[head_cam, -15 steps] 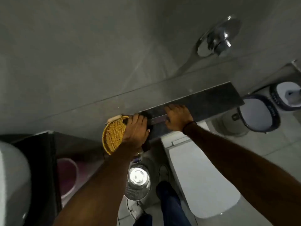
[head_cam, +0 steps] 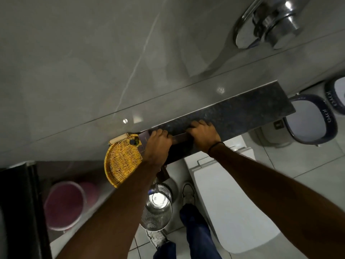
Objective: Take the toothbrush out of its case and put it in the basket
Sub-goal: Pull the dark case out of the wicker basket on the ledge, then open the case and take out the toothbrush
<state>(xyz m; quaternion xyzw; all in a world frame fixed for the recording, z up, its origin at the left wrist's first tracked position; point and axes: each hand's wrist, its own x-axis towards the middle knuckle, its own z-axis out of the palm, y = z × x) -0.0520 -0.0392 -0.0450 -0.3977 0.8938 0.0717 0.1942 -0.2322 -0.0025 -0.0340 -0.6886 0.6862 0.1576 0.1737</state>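
Fingers point(head_cam: 159, 134) of the left hand point(head_cam: 156, 146) curl down over the left part of a long, thin dark case point(head_cam: 179, 137) that lies on the shelf point(head_cam: 242, 109), and the fingers of the right hand point(head_cam: 203, 134) fold over its right end. Both hands press on the case, so only a short stretch of it shows between them; whether it is open cannot be told, and no toothbrush can be seen. A black band point(head_cam: 216, 145) circles the right wrist.

The shelf is a dark speckled slab fixed to a grey tiled wall point(head_cam: 93, 62). At its left end sits a yellow woven basket point(head_cam: 122, 161), shallow and round, partly overhanging the shelf edge and touching the left wrist. A pale wooden piece point(head_cam: 118, 138) lies along the basket's far rim, and a small dark item point(head_cam: 133, 142) rests inside near that rim, too blurred to identify. A flat brownish box point(head_cam: 144, 142) shows between the basket and the left hand.

A chrome fitting point(head_cam: 270, 21) juts from the wall at upper right. Below the shelf stand a white toilet point(head_cam: 229, 202), a metal mesh bin point(head_cam: 156, 208) and a pink bucket point(head_cam: 63, 204). Two dark-rimmed tubs point(head_cam: 332, 116) sit on the floor at the right. The person's jeans point(head_cam: 196, 230) and a shoe point(head_cam: 188, 191) show beside the bin.
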